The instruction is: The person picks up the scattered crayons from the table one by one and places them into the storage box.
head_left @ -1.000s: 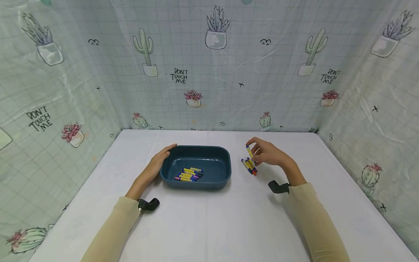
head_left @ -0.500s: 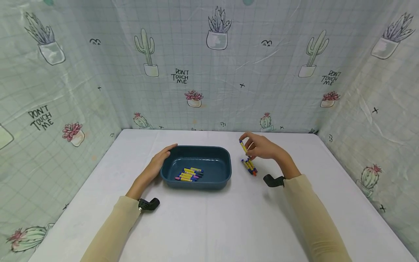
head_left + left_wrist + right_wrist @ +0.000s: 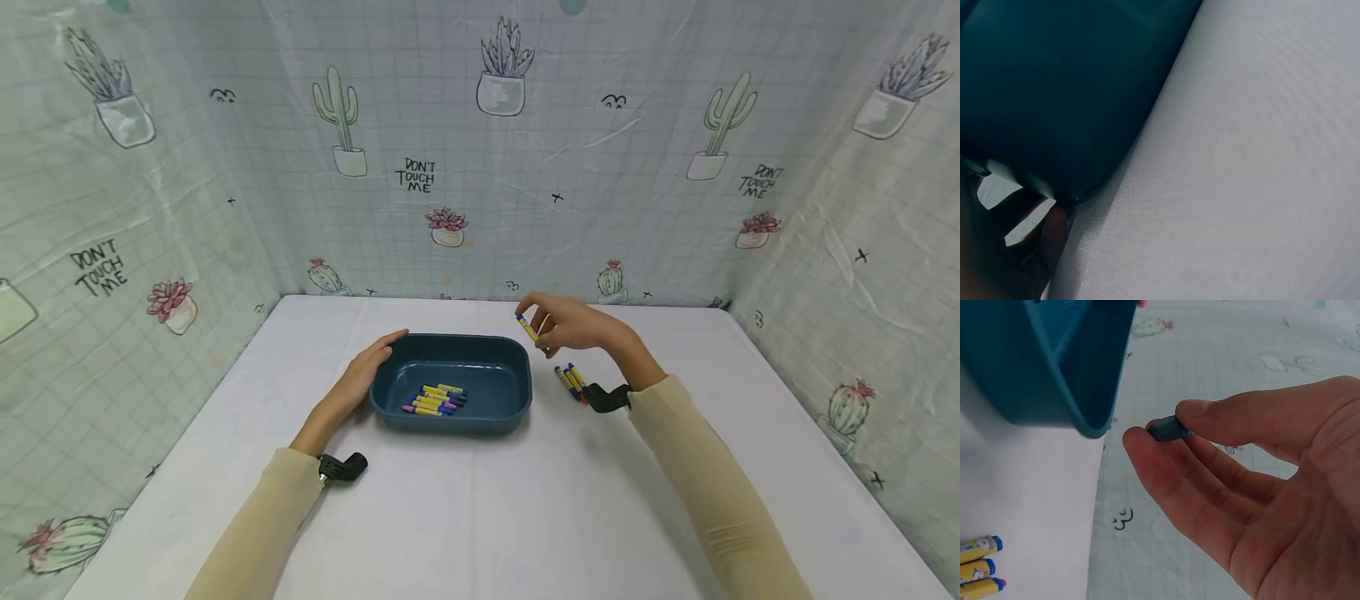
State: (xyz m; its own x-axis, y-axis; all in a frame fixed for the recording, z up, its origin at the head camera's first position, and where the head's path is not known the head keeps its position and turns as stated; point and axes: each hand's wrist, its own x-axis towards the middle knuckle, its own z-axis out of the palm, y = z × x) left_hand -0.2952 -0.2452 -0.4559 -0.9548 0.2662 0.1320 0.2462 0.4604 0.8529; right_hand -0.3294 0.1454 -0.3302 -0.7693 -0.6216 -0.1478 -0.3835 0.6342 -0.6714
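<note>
My right hand (image 3: 573, 323) pinches a yellow-wrapped crayon (image 3: 527, 327) between thumb and fingertips, raised near the right back corner of a dark blue plastic bin (image 3: 450, 426). In the right wrist view the dark blue end of that crayon (image 3: 1169, 429) points out between the fingers, and the bin's corner lies to its left. My left hand (image 3: 356, 379) holds the bin's left end, one finger reaching along the back corner. Its fingers (image 3: 1054, 231) lie against the outer wall in the left wrist view. Several crayons (image 3: 431, 402) lie side by side on the bin floor.
A small group of crayons (image 3: 575, 375) lies on the white table (image 3: 472, 508) to the right of the bin, partly behind the right wrist's black camera mount (image 3: 603, 398). A cactus-print cloth (image 3: 480, 167) hangs behind and along both sides.
My right hand has lifted the crayon off the loose group and moved left and back with it, toward the bin. My left hand and the bin have stayed in place.
</note>
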